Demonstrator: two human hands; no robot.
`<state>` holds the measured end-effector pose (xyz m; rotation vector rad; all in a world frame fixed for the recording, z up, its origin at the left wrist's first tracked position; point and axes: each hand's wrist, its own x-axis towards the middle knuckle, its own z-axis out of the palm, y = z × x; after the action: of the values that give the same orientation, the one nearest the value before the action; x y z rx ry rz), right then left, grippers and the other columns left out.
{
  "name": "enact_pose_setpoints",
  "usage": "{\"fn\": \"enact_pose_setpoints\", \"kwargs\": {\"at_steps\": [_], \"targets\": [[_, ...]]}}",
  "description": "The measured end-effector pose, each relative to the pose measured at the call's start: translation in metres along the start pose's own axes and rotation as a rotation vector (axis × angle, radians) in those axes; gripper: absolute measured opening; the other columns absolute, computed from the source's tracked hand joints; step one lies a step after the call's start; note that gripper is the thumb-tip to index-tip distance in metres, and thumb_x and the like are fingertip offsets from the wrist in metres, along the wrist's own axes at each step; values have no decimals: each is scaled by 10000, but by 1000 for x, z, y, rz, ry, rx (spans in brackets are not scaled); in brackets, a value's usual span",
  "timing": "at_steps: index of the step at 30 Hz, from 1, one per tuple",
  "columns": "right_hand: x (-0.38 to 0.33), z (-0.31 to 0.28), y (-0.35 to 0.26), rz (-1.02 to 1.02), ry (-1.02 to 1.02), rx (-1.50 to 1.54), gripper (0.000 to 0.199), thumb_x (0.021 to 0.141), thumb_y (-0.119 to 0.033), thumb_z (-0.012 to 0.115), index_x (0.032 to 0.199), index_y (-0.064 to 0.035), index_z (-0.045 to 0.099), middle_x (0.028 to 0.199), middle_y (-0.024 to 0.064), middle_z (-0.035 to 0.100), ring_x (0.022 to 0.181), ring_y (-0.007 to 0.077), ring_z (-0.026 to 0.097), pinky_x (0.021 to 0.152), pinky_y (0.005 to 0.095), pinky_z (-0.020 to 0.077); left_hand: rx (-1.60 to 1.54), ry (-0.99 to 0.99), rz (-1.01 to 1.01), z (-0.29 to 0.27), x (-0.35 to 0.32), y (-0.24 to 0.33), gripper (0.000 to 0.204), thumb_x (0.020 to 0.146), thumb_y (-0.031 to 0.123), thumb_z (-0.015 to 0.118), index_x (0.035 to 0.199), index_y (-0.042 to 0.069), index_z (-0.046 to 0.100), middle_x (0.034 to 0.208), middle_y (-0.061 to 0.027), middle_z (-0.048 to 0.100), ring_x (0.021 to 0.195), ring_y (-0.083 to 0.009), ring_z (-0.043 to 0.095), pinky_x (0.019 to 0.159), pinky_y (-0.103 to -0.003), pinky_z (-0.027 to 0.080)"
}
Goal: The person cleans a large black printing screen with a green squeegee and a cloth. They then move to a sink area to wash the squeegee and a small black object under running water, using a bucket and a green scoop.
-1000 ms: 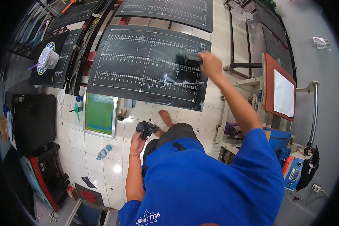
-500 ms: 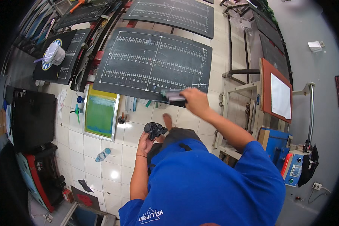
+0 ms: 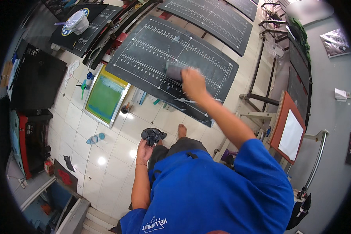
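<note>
Since the earlier picture the right hand (image 3: 194,82) has swung back up from the near edge of the dark printing board (image 3: 152,50) to its middle, carrying the grey pad (image 3: 174,71) with it, while the left hand (image 3: 144,149) has stayed low by the hip.

Far to the left of both hands stands a black cabinet (image 3: 37,82), with a red machine (image 3: 27,142) below it. Up and left of the left hand, a framed screen (image 3: 106,95) with a green and yellow mesh leans on the white tiled floor (image 3: 117,136); a blue spray bottle (image 3: 95,138) lies on the tiles just left of that hand.

The left hand hangs at the person's side, fingers curled round a crumpled black rag (image 3: 153,135) that bulges out above the fingertips. A bare foot (image 3: 182,130) shows on the tiles just right of the rag.

Above and to the right of the left hand, the right arm stretches out over the board, which is marked with white ruled lines. The right hand is closed on the grey pad, which sticks out to the left of the knuckles and is pressed flat on the board's surface. White smears (image 3: 185,100) lie on the board just below this hand.

To the right of the right arm, an orange-framed screen (image 3: 290,130) with a white mesh leans against a metal rack.
</note>
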<state>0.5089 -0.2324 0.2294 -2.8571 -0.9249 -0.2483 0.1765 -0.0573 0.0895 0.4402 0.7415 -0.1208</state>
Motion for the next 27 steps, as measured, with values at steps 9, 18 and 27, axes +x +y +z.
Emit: {"fn": "enact_pose_setpoints", "kwargs": {"at_steps": [9,18,27], "targets": [[39,-28,87,254,-42,-81,234,734,-130,627,950,-42,653,948,154,656,859,335,656,718,450,533,-118,-30,148,31,-1,-77,371,911,238,570,1254,103,523,1194,-35,587,1043,-184,568,790,-343,487],[117,4,8,-61,-41,98,183,729,-90,620,888,-77,711,967,121,672,907,321,655,752,422,540,-127,32,139,35,-13,-111,350,901,129,513,1251,124,503,1139,-25,590,996,-162,559,779,-334,449],[-42,-38,26,-704,-234,313,440,661,5,613,1085,-105,653,1116,20,633,1063,214,569,889,355,449,16,-82,33,58,36,-130,347,911,184,511,1258,170,510,1151,3,574,996,-137,539,820,-343,421]]}}
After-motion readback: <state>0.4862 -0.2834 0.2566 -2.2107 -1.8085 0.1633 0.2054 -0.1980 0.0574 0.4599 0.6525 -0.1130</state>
